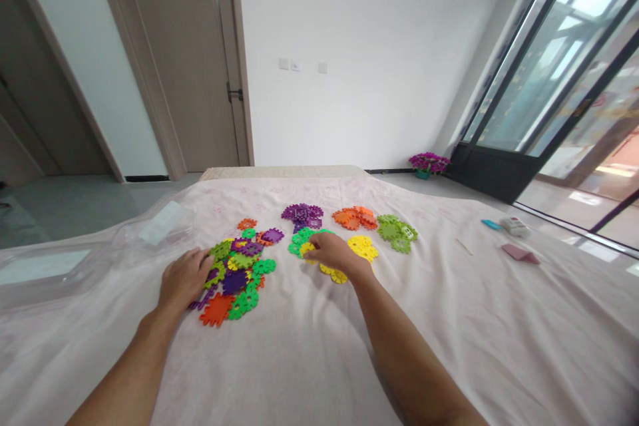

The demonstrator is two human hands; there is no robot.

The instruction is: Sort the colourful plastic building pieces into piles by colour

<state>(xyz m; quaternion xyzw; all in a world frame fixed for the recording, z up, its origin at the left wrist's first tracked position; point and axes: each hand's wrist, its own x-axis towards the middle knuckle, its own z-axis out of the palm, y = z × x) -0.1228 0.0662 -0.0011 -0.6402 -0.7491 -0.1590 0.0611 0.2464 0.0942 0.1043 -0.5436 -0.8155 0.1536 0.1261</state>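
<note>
My left hand (186,277) lies against the left edge of a mixed pile of plastic gear-shaped building pieces (234,281), its fingers stretched out at the pieces. The pile holds purple, orange, green and yellow pieces. My right hand (333,253) pinches a yellow gear piece (307,251) over a group of green gear pieces (299,238). Partly behind that wrist is a yellow group (363,247). Farther back sit a purple group (302,213), an orange group (355,217) and a light green group (398,231).
Clear plastic packaging (154,225) lies at the left on the pale bedsheet (299,359). At the right are a pink cloth-like item (520,253), a small white box (514,226), a blue item (492,224) and a thin white stick (464,247).
</note>
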